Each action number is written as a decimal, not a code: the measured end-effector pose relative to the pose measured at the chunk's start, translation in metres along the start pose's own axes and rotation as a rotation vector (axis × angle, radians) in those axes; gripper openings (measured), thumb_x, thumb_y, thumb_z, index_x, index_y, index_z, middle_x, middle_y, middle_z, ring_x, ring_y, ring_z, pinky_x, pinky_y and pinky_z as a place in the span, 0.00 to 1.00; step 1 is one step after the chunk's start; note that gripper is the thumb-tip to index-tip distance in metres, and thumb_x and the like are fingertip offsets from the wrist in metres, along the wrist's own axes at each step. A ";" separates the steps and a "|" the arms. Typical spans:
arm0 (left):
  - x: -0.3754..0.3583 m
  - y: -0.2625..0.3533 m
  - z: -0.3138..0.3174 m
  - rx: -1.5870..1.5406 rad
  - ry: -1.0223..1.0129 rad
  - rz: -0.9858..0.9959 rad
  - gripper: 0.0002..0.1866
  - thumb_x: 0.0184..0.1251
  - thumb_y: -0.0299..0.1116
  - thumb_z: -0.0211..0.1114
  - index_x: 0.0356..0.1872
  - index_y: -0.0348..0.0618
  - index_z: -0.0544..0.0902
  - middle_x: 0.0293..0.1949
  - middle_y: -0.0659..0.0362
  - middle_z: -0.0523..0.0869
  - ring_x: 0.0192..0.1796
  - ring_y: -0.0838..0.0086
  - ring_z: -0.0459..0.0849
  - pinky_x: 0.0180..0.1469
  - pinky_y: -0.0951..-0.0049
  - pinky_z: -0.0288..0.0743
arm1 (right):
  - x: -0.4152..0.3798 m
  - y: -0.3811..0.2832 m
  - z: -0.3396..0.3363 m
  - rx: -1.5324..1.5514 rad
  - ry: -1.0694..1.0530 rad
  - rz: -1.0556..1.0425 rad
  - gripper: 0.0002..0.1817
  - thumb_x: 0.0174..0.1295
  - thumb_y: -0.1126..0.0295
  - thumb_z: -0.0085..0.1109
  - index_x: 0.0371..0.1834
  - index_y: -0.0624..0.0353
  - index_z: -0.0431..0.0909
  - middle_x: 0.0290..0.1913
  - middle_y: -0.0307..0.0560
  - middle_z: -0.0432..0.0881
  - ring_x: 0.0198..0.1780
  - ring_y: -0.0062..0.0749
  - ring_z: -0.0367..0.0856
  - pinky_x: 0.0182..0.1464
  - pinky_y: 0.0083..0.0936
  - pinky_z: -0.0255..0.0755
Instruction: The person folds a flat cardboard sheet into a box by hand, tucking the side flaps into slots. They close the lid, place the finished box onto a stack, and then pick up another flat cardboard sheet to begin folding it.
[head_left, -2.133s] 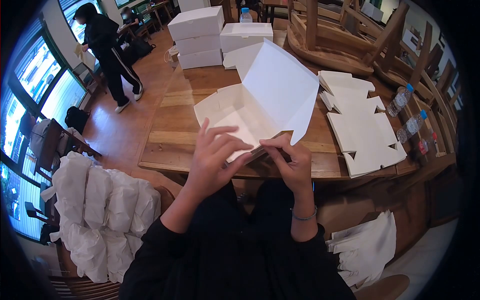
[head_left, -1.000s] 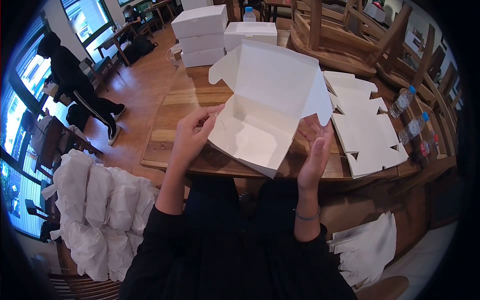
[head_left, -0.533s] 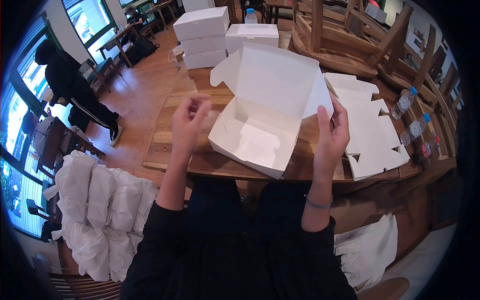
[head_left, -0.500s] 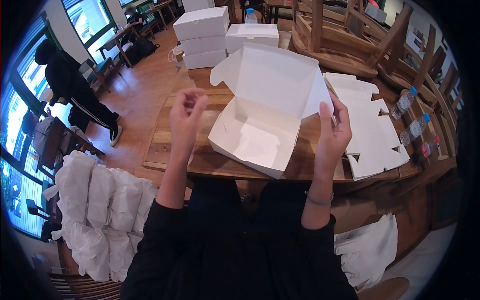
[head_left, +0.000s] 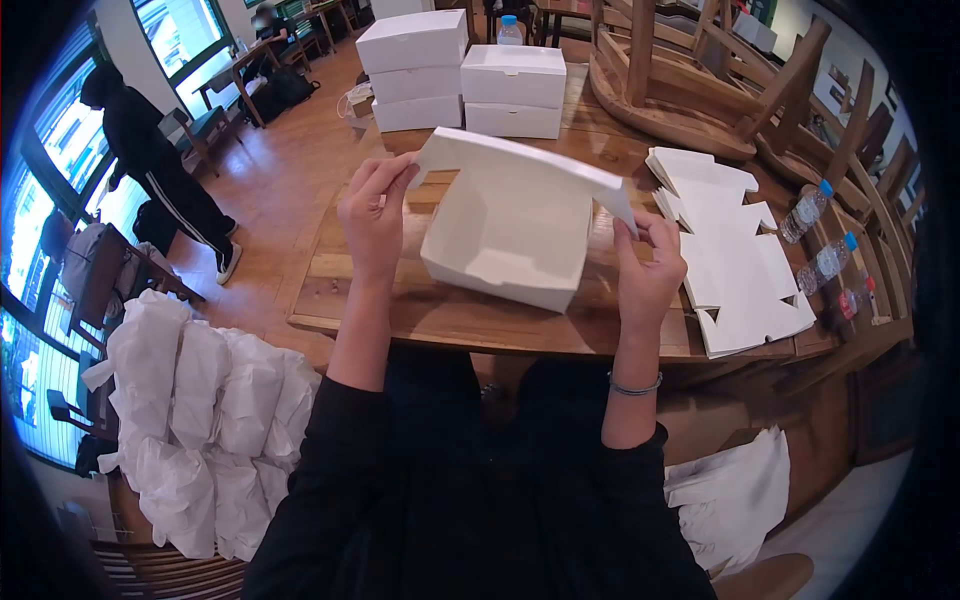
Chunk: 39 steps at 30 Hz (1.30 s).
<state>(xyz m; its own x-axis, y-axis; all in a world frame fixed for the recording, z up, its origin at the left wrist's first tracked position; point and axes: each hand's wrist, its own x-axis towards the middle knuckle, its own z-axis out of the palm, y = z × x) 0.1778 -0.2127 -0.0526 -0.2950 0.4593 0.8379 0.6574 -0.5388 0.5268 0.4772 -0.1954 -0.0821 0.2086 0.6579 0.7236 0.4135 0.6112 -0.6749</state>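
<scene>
In front of me a white cardboard box [head_left: 505,285] stands on the wooden table [head_left: 335,290], its inside visible. Its hinged lid [head_left: 520,155] is tilted partway over the opening. My left hand [head_left: 378,205] pinches the lid's left side flap near its corner. On the other side, my right hand [head_left: 650,258] pinches the tip of the right side flap [head_left: 617,208] between thumb and fingers. Both hands are raised above the table, one at each side of the box.
Behind are stacked closed white boxes [head_left: 415,55] and a water bottle [head_left: 509,30]. Flat box blanks [head_left: 735,250] lie right, beside more bottles [head_left: 805,212]. Upturned wooden chairs [head_left: 680,85] crowd the back right. White wrapped bundles [head_left: 200,410] sit lower left. A person in black [head_left: 150,160] stands left.
The lid has swung from upright down toward me. My left hand has closed on its left flap, and my right hand has moved slightly down and left with the right flap.
</scene>
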 end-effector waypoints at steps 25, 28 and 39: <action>-0.011 -0.012 0.000 -0.042 -0.319 -0.216 0.04 0.71 0.25 0.72 0.40 0.34 0.87 0.33 0.57 0.91 0.37 0.74 0.89 0.43 0.72 0.81 | 0.000 -0.007 0.006 0.351 -0.168 0.172 0.26 0.68 0.71 0.74 0.70 0.56 0.80 0.46 0.47 0.90 0.42 0.25 0.89 0.41 0.21 0.83; -0.011 -0.010 0.001 -0.021 -0.371 -0.250 0.05 0.71 0.25 0.72 0.41 0.34 0.87 0.33 0.57 0.91 0.37 0.75 0.88 0.44 0.72 0.81 | 0.000 -0.009 0.005 0.343 -0.187 0.180 0.28 0.67 0.71 0.75 0.71 0.52 0.81 0.47 0.46 0.90 0.43 0.24 0.88 0.41 0.20 0.83; -0.011 -0.004 -0.001 -0.014 -0.454 -0.314 0.09 0.75 0.31 0.69 0.39 0.34 0.83 0.32 0.53 0.90 0.37 0.70 0.89 0.44 0.69 0.80 | 0.000 -0.004 0.003 0.322 -0.254 0.117 0.24 0.67 0.71 0.75 0.67 0.55 0.84 0.42 0.43 0.88 0.42 0.23 0.88 0.42 0.20 0.84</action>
<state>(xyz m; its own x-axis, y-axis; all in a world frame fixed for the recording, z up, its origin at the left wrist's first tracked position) 0.1776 -0.2165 -0.0638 -0.1447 0.8560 0.4963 0.5758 -0.3351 0.7458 0.4729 -0.1962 -0.0801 -0.0038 0.7940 0.6079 0.0936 0.6055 -0.7903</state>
